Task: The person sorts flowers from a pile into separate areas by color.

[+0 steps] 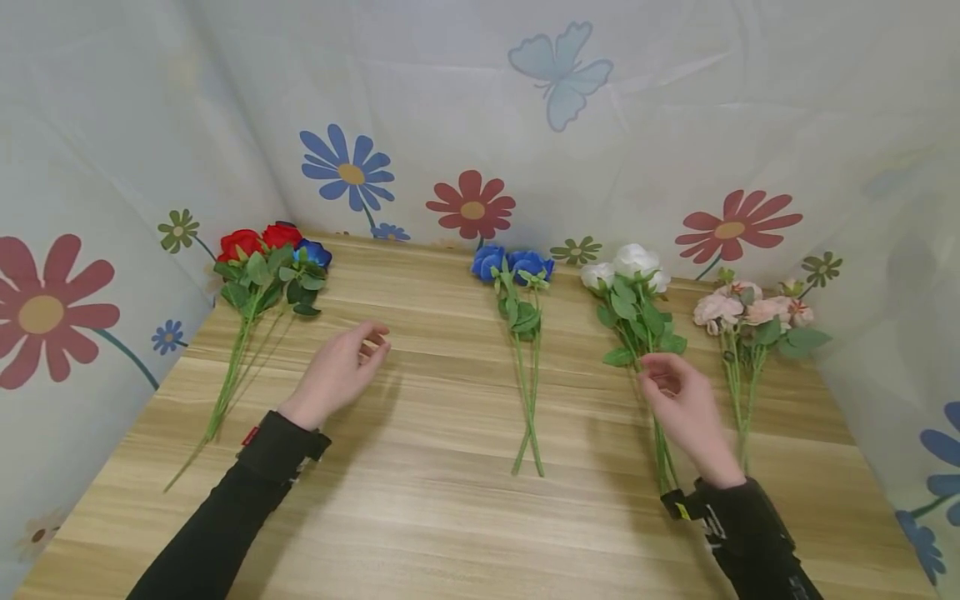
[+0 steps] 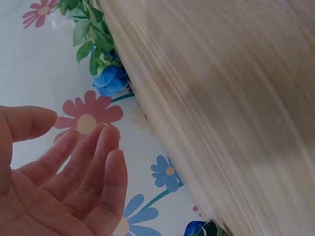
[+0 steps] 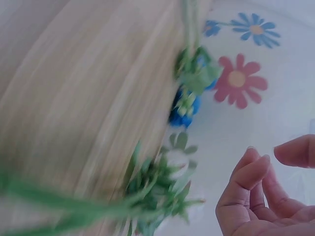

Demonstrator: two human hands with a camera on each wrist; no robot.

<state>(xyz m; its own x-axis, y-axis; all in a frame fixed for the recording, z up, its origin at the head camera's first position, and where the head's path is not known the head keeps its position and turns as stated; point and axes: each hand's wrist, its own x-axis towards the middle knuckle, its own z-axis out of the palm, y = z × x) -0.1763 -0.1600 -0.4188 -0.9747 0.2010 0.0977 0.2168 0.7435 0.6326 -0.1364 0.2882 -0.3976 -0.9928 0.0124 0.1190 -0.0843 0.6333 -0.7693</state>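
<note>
Above the table, between the red and blue flowers, my left hand [image 1: 336, 373] has its fingers relaxed. The left wrist view shows its fingers [image 2: 110, 172] spread from the thumb, holding nothing. My right hand [image 1: 686, 410] hovers over the stems of the white roses [image 1: 639, 262], partly overlapping them in the head view. Its fingers bend loosely toward the thumb, with a gap between them in the right wrist view. Two blue roses [image 1: 530, 265] with crossed stems lie between the hands. On the left lie red roses [image 1: 240, 244] with a blue rose [image 1: 315, 252] beside them.
Pale pink flowers [image 1: 717, 310] lie at the far right, their lower stems partly behind my right hand. A wood-grain table [image 1: 442, 533] carries all the bunches, blooms toward the back edge. White curtains [image 1: 450, 92] printed with flowers and a butterfly enclose the back and sides.
</note>
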